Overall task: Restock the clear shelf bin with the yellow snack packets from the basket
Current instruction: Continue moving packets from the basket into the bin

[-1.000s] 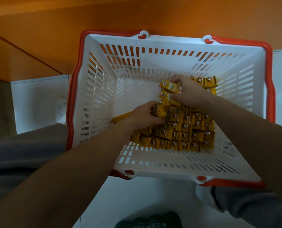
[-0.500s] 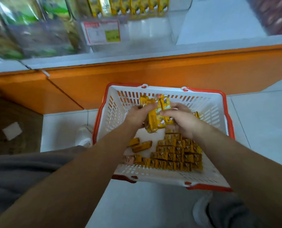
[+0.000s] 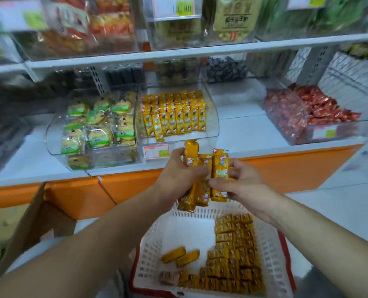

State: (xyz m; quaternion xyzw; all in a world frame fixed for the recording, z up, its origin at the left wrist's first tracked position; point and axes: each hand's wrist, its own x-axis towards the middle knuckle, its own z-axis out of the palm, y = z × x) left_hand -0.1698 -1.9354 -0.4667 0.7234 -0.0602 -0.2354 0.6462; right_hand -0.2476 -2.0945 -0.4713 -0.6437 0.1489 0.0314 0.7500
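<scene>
Plainly, the chief risk is judged to be a dropped packet. A loose, uneven bundle of yellow snack packets (image 3: 200,195) is gripped in the curled fingers of the left hand (image 3: 176,171). One packet at its right side is pinched between the thumb and fingers of the right hand (image 3: 245,186). The packets are fanned at differing heights, so one could be squeezed out and lost beside the basket (image 3: 151,252).

The bundle is held above the basket's far rim, before the front edge of the shelf (image 3: 243,136) and just below the clear shelf bin (image 3: 213,123). A second hazard is foreseen at the bin, where the upright rows (image 3: 174,117) standing inside could be toppled if the bundle is pushed in carelessly. These rows are packed against the bin's left wall and back, and its front strip looks bare.

In the basket, many packets are stacked along the right wall and near rim, and two loose packets (image 3: 181,257) lie near the middle. The neighbouring bin (image 3: 54,136) on the left is filled with green-labelled cakes (image 3: 99,136).
</scene>
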